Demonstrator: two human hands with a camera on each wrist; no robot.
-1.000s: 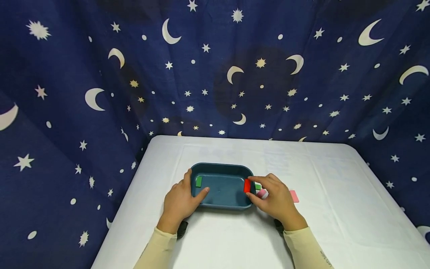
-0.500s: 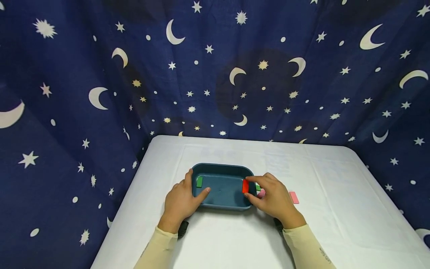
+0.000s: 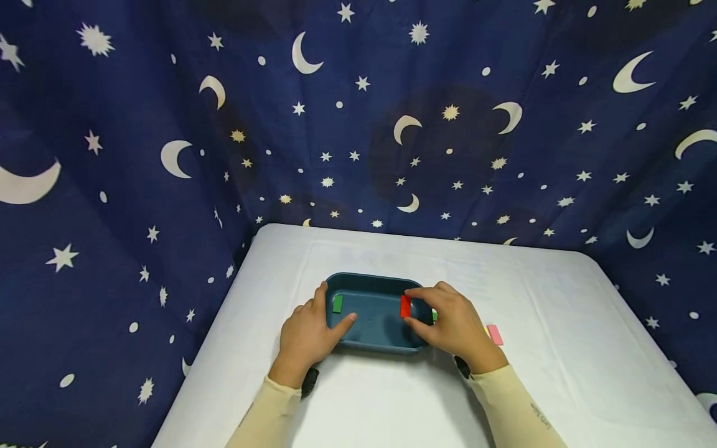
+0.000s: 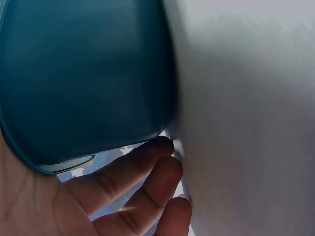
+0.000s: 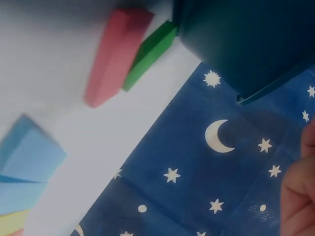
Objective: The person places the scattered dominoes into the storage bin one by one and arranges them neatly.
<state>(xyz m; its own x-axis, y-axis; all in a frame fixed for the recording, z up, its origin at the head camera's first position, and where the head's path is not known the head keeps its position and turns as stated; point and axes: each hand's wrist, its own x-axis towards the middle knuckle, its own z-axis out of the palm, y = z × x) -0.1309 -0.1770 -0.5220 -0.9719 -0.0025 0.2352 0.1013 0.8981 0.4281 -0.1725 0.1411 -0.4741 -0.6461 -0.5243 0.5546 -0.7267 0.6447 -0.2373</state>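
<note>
A dark teal rectangular tray (image 3: 372, 325) sits on the white-covered table. My left hand (image 3: 307, 336) holds its left end, with the thumb over the near side and the fingers along the outside. From the left wrist, several bent fingers (image 4: 142, 189) show by the tray's outer wall. Above the tray's right part, my right hand (image 3: 452, 320) pinches a flat red block (image 3: 406, 306) upright between thumb and forefinger. A green block (image 3: 338, 303) stands inside the tray near its left end. In the right wrist view only part of the right hand shows; the red block is hidden.
Just outside the tray's right end are a pink block (image 5: 115, 59) and a green block (image 5: 150, 54). Light-blue blocks (image 5: 34, 157) and a yellow one (image 5: 12, 222) lie farther off. Another pink block (image 3: 495, 335) lies right of my right hand. A star-patterned navy curtain (image 3: 358, 124) hangs behind.
My right hand has carried the red block a little left, from the tray's right rim to farther over its inside. The left hand keeps its hold. The head view has shifted slightly.
</note>
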